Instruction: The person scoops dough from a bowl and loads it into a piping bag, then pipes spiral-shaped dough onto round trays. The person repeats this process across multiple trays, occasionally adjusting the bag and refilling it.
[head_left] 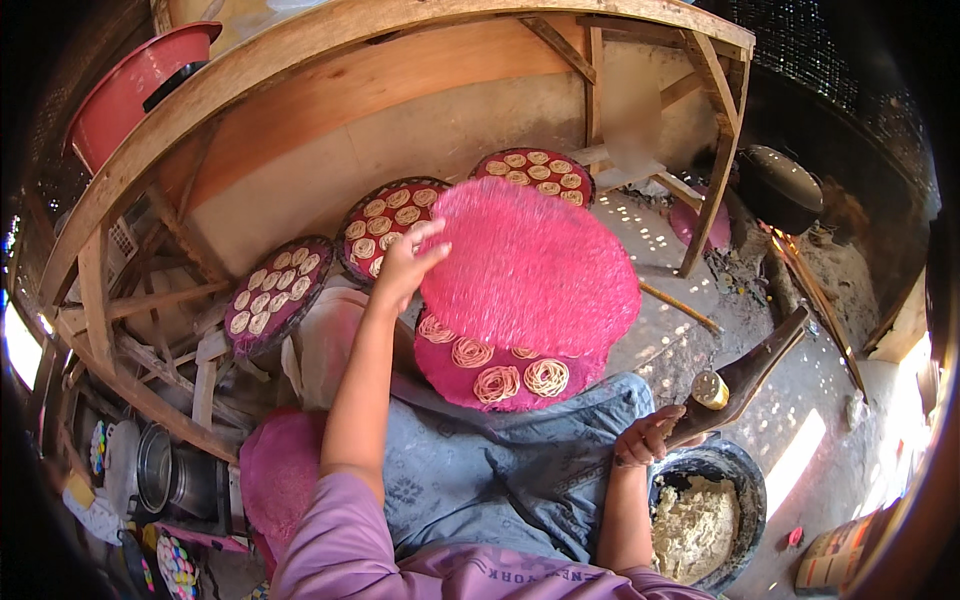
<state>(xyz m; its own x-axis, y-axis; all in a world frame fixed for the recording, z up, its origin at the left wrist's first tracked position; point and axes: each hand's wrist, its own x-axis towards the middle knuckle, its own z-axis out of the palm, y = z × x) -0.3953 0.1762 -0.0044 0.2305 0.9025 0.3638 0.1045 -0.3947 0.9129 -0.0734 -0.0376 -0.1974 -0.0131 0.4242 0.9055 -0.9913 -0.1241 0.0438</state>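
Note:
My left hand (405,268) is at the left rim of a round bright-pink mat (530,265), its thumb and fingers apart. That mat is streaked by motion and covers most of another round pink mat (440,375) above my lap. Coils of pale noodle-like dough (497,384) show along the lower mat's near edge; the rest are hidden. At the right, my right hand (645,437) is closed round the near end of a long dark wooden tool (755,375). A short pale cylinder (710,390) sticks up from it. Below that hand, a black bucket (757,490) holds pale dough (695,530).
Three round trays with dough coils, left (280,290), middle (385,225) and right (535,175), stand beyond my knees under a wooden table frame (400,25). A dark pot (780,188) sits over a fire (785,240) at far right. A stick (680,305) lies on the floor.

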